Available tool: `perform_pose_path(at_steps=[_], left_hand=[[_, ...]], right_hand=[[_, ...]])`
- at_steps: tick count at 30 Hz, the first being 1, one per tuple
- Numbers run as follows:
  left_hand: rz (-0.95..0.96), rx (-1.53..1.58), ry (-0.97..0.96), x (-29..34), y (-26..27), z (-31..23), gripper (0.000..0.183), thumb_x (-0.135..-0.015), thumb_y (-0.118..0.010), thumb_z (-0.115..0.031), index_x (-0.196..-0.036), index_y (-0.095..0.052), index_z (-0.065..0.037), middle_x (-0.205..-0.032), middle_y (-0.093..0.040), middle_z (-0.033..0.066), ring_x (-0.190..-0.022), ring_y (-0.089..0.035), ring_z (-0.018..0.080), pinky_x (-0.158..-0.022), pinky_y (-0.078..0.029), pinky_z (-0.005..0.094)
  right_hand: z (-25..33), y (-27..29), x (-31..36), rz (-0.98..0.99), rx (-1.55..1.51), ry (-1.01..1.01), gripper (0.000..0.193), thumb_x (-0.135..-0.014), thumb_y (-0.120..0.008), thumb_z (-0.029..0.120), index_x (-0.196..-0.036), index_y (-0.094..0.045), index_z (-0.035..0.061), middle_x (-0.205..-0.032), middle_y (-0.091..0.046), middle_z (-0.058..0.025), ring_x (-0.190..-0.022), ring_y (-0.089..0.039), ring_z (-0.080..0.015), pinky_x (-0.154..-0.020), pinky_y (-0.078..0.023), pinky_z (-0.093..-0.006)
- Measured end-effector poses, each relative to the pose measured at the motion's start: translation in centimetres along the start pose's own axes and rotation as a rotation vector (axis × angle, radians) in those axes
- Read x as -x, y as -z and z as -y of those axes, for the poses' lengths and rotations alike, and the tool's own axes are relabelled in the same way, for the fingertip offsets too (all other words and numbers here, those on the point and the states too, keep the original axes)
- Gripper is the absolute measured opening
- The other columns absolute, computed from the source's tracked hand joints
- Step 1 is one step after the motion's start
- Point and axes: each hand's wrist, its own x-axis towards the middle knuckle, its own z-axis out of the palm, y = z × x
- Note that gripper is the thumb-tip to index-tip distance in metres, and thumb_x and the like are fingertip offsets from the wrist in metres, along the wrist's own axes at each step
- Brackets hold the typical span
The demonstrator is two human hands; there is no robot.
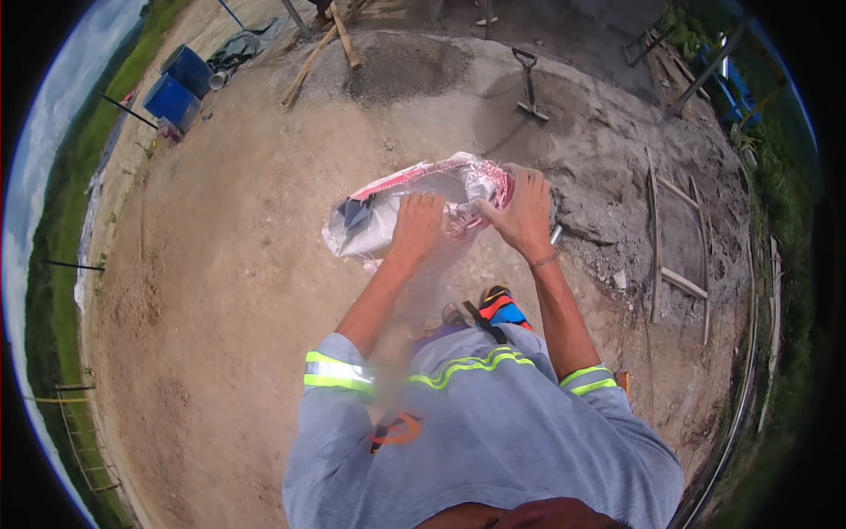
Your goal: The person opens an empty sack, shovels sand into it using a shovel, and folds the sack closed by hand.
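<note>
A white woven sack [374, 227] with red and pink edging hangs between my hands in the middle of the head view, its opening spread wide and its greyish inside showing. My left hand [420, 225] grips the near rim with the fingers curled over it. On the right, my right hand [522, 210] holds the bunched red-and-white end, thumb pointing inward. What lies deep in the sack cannot be made out. Both forearms reach forward over bare ground, and my feet [500, 309] stand just below the sack.
A shovel [530, 86] lies beyond the sack by a grey heap [608, 132]. Wooden planks [313, 62] rest at the far side. Two blue barrels [172, 99] stand far left. At right, a wooden frame [683, 280] lies on the ground near the grass edge.
</note>
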Motion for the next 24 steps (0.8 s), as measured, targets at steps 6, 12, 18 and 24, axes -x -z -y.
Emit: perform_pose_path(at_steps=[6,12,18,24], left_hand=[[-0.173,-0.065,-0.072,-5.1,-2.0,3.3,0.022,-0.074,-0.057,-0.013,-0.092,-0.051,-0.001,-0.094,-0.054,0.0181,-0.095,-0.051,0.0345,-0.073,-0.042,0.0472],[0.112,0.203,0.180,-9.9,-0.7,6.1,0.024,-0.081,-0.049,-0.013,-0.101,-0.046,-0.001,-0.097,-0.053,0.0252,-0.087,-0.053,0.0424,-0.074,-0.041,0.0486],[-0.078,0.370,0.271,-14.4,-3.2,7.2,0.021,-0.084,-0.050,-0.014,-0.099,-0.052,0.000,-0.087,-0.056,0.0230,-0.081,-0.056,0.0385,-0.072,-0.043,0.0413],[-0.104,0.564,0.606,-16.4,-1.5,12.2,0.028,-0.088,-0.048,-0.025,-0.096,-0.055,0.002,-0.080,-0.058,0.0217,-0.073,-0.057,0.0290,-0.067,-0.043,0.0360]], right_hand=[[-4.5,-8.1,-3.2,0.111,-0.836,-0.401,0.042,-0.079,-0.063,0.018,-0.113,-0.046,-0.0009,-0.094,-0.053,-0.0102,-0.083,-0.053,-0.0177,-0.076,-0.046,-0.0323],[-8.9,-13.6,-7.0,0.460,-1.525,-0.631,0.031,-0.086,-0.058,0.016,-0.111,-0.048,0.0007,-0.095,-0.053,-0.0056,-0.084,-0.053,-0.0112,-0.076,-0.047,-0.0278],[-6.5,-14.4,-13.2,0.505,-1.281,-0.356,0.032,-0.087,-0.058,0.023,-0.110,-0.052,0.0016,-0.093,-0.054,-0.0043,-0.086,-0.051,-0.0090,-0.075,-0.044,-0.0242],[-11.2,-16.4,-19.5,0.590,-1.823,-0.753,0.030,-0.090,-0.047,0.018,-0.110,-0.052,-0.0041,-0.102,-0.058,-0.0121,-0.092,-0.057,-0.0163,-0.082,-0.046,-0.0291]])
